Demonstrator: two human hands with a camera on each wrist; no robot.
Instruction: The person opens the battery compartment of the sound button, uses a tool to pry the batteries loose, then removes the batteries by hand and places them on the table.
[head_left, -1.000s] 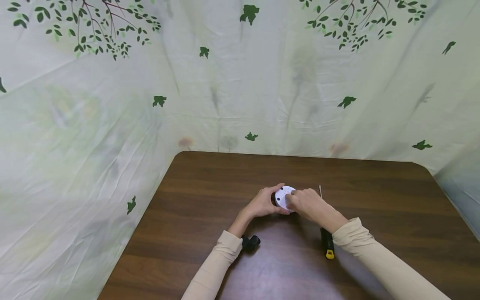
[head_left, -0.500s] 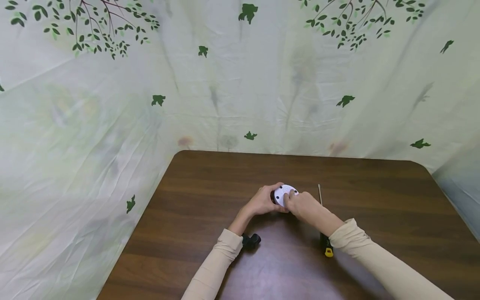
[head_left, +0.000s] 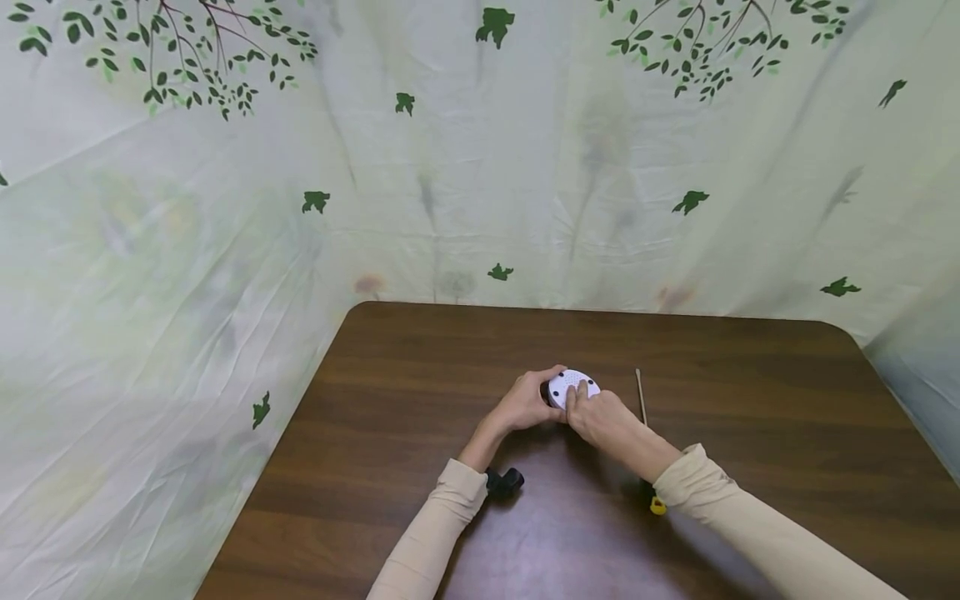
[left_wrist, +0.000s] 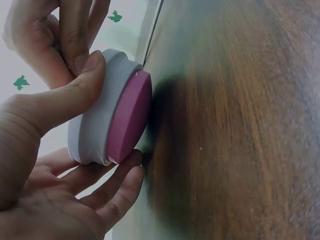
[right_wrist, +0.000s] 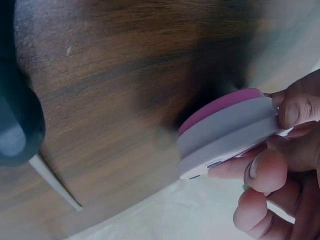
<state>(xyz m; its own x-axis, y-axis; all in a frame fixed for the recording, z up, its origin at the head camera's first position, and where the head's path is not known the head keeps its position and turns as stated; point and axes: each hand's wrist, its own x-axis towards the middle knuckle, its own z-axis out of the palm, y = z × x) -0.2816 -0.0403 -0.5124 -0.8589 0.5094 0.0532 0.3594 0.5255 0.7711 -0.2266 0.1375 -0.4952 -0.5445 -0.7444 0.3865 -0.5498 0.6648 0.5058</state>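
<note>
A round white device (head_left: 558, 392) with small holes and dark dots on its face is held over the table. Its opposite side is pink, as the pink cap (left_wrist: 131, 117) in the left wrist view shows. My left hand (head_left: 522, 402) grips the device round its rim, thumb on the white edge and fingers below. Two extended fingers of my right hand (head_left: 606, 422) touch the perforated face, hiding part of it. Under the right forearm lies a screwdriver (right_wrist: 20, 120), its metal shaft pointing to the far side and its yellow handle end showing past the sleeve.
The wooden table (head_left: 750, 375) has rounded far corners. Behind it hangs a pale cloth (head_left: 525, 183) printed with leaves and branches. Right beside the left cuff is a stubby black object (head_left: 507, 482).
My right hand has slid slightly left and down across the white face, uncovering more of its right side. The right forearm has shifted a little left over the screwdriver handle.
</note>
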